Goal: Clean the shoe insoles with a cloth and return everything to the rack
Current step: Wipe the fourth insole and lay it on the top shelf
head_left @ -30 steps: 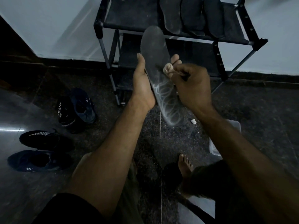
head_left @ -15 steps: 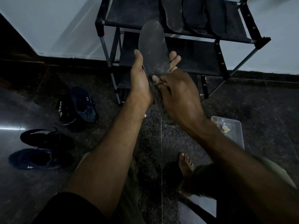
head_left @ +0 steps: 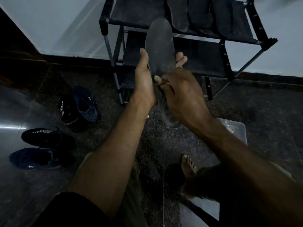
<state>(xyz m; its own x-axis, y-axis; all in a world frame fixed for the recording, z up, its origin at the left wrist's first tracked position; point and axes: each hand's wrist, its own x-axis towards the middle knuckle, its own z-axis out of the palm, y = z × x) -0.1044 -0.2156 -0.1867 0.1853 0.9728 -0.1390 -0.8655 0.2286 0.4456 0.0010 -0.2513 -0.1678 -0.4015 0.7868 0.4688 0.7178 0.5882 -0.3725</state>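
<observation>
Count: four shoes [head_left: 78, 105] on floor at 9 o'clock, three insoles [head_left: 201, 15] on rack [head_left: 105, 22] top shelf at 12 o'clock, one insole [head_left: 159, 49] upright at centre, cradled by left hand [head_left: 144, 79] with thumb and fingers round its edges, right hand [head_left: 180, 94] clenched, pressing small cloth [head_left: 157, 78] to it.

Dark grey insole [head_left: 159, 46] held upright in front of black rack [head_left: 242, 36], toe end up, gripped along both edges, lower half hidden behind a hand. Pale scrap of cloth [head_left: 157, 78] pressed against its middle. Three more dark insoles [head_left: 201, 13] lying side by side on top shelf.
</observation>
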